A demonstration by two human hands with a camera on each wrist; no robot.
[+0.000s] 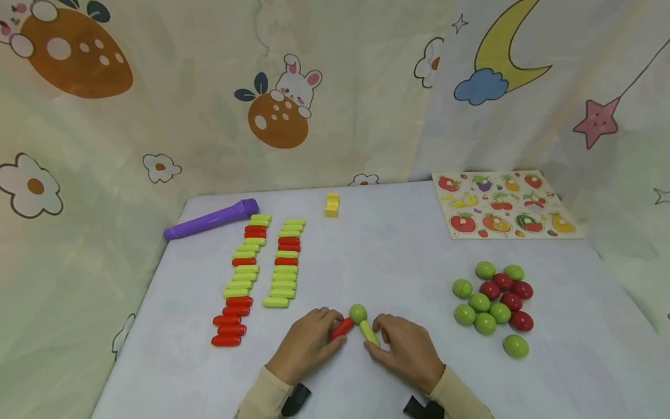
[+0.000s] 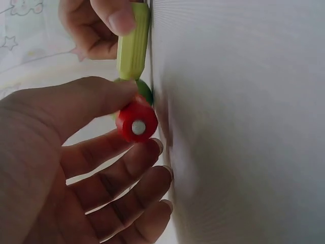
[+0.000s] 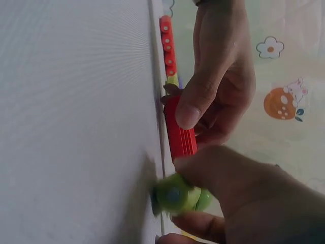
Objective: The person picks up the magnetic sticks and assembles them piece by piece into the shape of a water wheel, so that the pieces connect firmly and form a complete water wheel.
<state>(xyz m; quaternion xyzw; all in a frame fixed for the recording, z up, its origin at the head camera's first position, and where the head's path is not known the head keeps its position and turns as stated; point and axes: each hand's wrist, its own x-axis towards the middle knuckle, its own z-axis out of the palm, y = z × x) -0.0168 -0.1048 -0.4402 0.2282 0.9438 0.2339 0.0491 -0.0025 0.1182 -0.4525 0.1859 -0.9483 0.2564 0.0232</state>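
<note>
My left hand (image 1: 309, 340) pinches a short red plastic stick (image 1: 342, 329) between thumb and fingers. A silvery dot marks the stick's near end in the left wrist view. On the other side, my right hand (image 1: 405, 349) pinches a yellow-green stick (image 1: 369, 333) of the same shape, a dot on its end too. Both sticks lean inward and meet at a green ball (image 1: 358, 313) just beyond the fingertips, making an upside-down V low over the table. Ridges run along the yellow-green stick (image 2: 133, 48) in the left wrist view.
Two columns of red and yellow-green sticks (image 1: 228, 330) lie left of my hands. A purple tube (image 1: 209, 221) rests behind them, with a small yellow block (image 1: 332, 205) at the back. Several green and dark red balls (image 1: 485, 323) sit at right, before a fruit-picture board (image 1: 502, 209).
</note>
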